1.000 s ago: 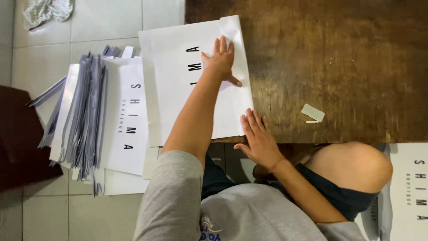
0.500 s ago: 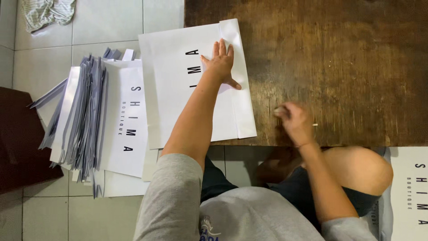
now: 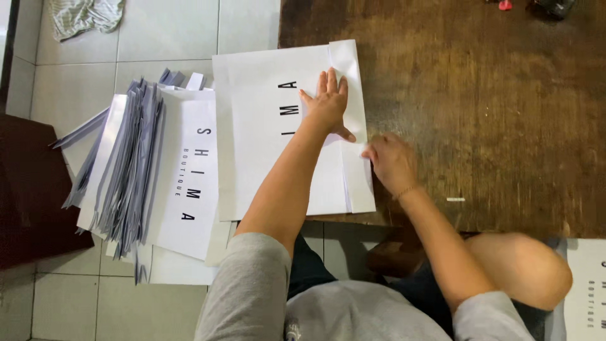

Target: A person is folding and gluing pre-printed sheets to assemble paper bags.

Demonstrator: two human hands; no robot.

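Two bare hands work a flat white paper bag (image 3: 271, 132) on a dark wooden bench (image 3: 480, 95). The left hand (image 3: 328, 104) lies palm down on the sheet, its fingers (image 3: 332, 82) straight and close together, the thumb spread out to the side, pressing the paper flat. The right hand (image 3: 390, 161) sits at the bag's folded edge; it is blurred, and its fingers appear curled with the tips touching the paper's border, though whether they pinch it cannot be told.

The bag is a large white rectangle with black block lettering running along its length, partly covered by the left forearm. A narrow folded strip runs down the side next to the right hand, marked by a straight crease. Most of the sheet rests on the bench, while its far side overhangs the bench edge above the tiled floor (image 3: 170, 38).

Just beside the bag, on the floor, a thick stack of similar white bags (image 3: 158, 177) lies fanned out, grey edges showing, the top one printed in black. A crumpled striped cloth (image 3: 85, 16) lies on the tiles near the top corner. Another printed white sheet (image 3: 584, 290) shows at the lower right, beside the person's bare knee (image 3: 524, 268). A small white scrap (image 3: 455, 199) rests on the bench near the right wrist.
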